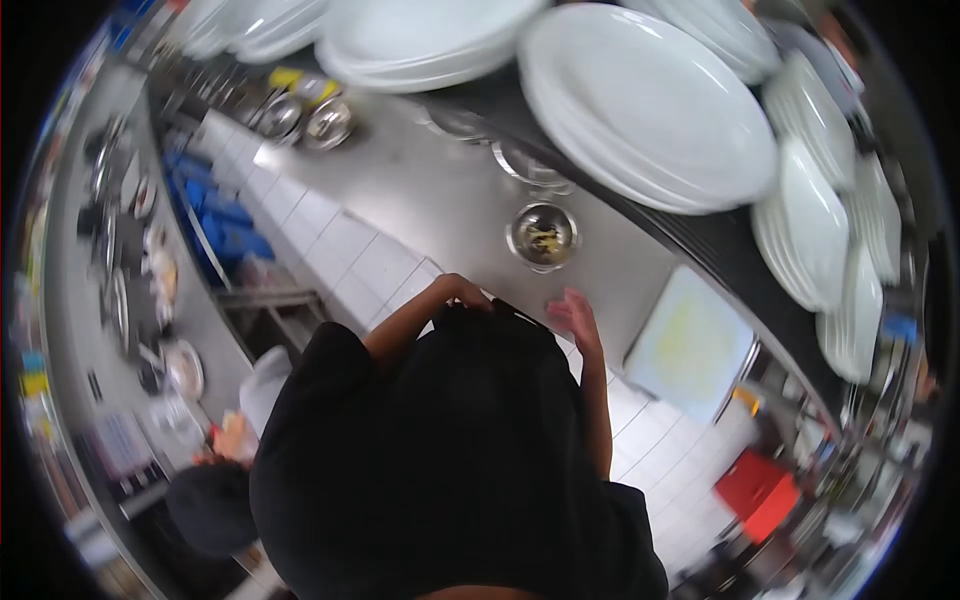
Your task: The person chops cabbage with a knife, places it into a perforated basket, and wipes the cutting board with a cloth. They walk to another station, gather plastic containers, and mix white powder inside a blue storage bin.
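Note:
A small steel bowl [516,228] with pale and dark bits of food in it stands on the steel counter [400,165] in front of me. My right hand [574,318] is just below the bowl, at the counter's near edge, with its fingers apart and nothing in them; it is slightly blurred. Against the black cloth at my waist rests my left hand [465,291], bent at the wrist. Its fingertips are partly hidden, so whether they grip the cloth is unclear.
Stacked white oval plates [645,100] fill a dark shelf above the counter. A stained white cutting board [690,345] lies to the right. More steel bowls [329,122] stand at the far left. Another person [215,500] is at the left counter. A red container [757,495] is lower right.

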